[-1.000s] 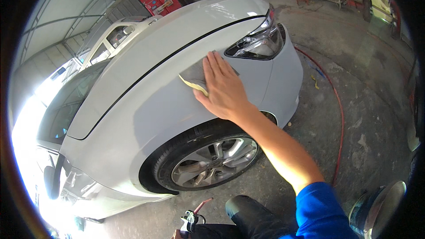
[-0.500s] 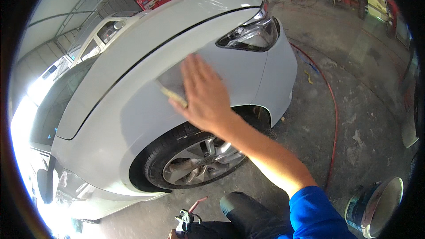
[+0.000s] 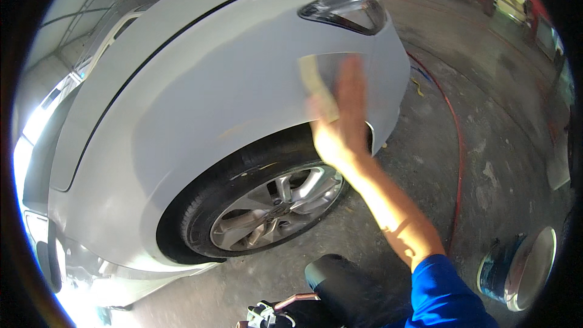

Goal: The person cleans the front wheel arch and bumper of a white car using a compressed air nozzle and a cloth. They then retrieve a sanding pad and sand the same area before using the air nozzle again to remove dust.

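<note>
Head view: blue can [image 3: 516, 267] near right on concrete floor [image 3: 486, 146]. Wheel [image 3: 273, 206] left of forearm. Right hand [image 3: 340, 127] blurred, fingers flat, pressing yellow pad [image 3: 316, 82] against white car fender [image 3: 231, 103] above wheel arch. Headlight [image 3: 349, 12] farther up. Left hand out of view.

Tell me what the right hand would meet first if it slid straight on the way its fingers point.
The right hand, pressing a pale yellow pad flat on the white car's fender panel, points up the panel. It would probably meet the dark headlight first; motion blur leaves the line uncertain.
</note>
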`<action>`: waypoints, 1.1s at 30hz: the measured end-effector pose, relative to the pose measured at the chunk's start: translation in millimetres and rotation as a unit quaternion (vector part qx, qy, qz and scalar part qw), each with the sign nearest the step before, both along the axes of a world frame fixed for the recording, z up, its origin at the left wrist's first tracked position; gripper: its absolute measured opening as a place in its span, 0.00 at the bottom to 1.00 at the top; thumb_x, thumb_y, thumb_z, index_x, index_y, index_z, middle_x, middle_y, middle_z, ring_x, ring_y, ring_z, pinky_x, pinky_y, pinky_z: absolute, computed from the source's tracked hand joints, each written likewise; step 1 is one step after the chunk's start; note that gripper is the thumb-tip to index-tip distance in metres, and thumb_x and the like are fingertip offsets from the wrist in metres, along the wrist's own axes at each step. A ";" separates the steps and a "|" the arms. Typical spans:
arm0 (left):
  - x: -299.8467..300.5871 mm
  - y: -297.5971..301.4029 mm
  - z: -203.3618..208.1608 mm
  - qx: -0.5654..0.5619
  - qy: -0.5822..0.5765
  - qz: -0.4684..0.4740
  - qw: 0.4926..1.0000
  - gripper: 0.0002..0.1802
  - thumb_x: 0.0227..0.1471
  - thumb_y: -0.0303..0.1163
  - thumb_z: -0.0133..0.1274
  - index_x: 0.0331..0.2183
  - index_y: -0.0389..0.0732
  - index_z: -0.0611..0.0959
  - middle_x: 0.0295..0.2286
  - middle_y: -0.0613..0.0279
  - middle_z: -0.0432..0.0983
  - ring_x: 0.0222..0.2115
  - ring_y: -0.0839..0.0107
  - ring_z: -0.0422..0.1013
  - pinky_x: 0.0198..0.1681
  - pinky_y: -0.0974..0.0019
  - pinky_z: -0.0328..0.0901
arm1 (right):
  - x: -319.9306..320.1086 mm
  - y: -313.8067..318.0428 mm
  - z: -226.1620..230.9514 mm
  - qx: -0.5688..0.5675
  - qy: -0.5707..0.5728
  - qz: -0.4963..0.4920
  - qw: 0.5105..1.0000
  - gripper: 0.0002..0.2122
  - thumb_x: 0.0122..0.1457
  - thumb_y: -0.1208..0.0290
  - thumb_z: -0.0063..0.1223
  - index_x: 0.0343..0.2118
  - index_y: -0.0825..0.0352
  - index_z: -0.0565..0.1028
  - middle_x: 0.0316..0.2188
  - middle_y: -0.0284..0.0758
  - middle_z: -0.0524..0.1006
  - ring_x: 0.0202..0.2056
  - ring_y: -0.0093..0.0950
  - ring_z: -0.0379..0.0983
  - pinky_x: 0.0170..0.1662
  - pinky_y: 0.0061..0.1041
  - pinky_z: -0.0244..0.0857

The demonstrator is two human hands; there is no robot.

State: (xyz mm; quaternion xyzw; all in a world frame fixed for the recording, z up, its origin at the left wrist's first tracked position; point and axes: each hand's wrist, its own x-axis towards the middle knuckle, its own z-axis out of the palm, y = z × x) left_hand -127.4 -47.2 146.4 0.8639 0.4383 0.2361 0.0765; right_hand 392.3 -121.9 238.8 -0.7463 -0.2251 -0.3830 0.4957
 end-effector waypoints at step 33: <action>61.1 28.2 -16.9 -0.134 0.058 -0.090 0.985 0.21 0.36 0.37 0.69 0.33 0.44 0.78 0.28 0.56 0.76 0.26 0.54 0.74 0.28 0.53 0.66 | -89.5 -2.6 -83.9 0.303 -0.053 0.262 0.915 0.27 0.63 0.55 0.53 0.56 0.73 0.70 0.55 0.49 0.71 0.56 0.40 0.69 0.61 0.43 0.60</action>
